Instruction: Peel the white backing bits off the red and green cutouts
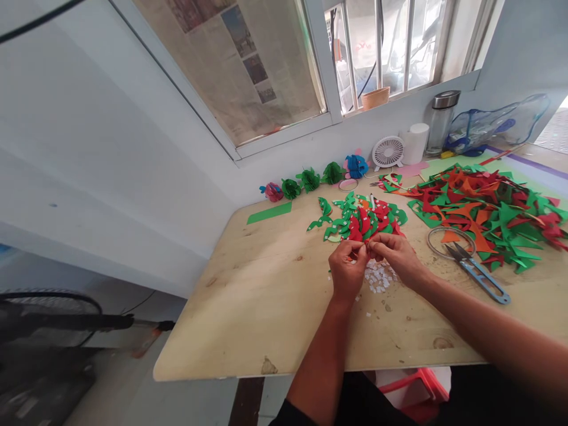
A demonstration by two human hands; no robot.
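My left hand (348,267) and my right hand (396,255) meet fingertip to fingertip over the wooden table (248,296). Both are closed in a pinch on a small red paper piece (367,242), mostly hidden by the fingers. Just beyond them lies a heap of green and red paper cutouts (364,219), many bearing small white squares. Below my hands, small white paper bits (379,277) are scattered on the wood.
Thread snips (481,275) and a tape ring (450,242) lie right of my hands, beside a large pile of paper scraps (492,207). Along the wall stand folded green paper shapes (309,179), a small white fan (387,152) and a glass bottle (441,124).
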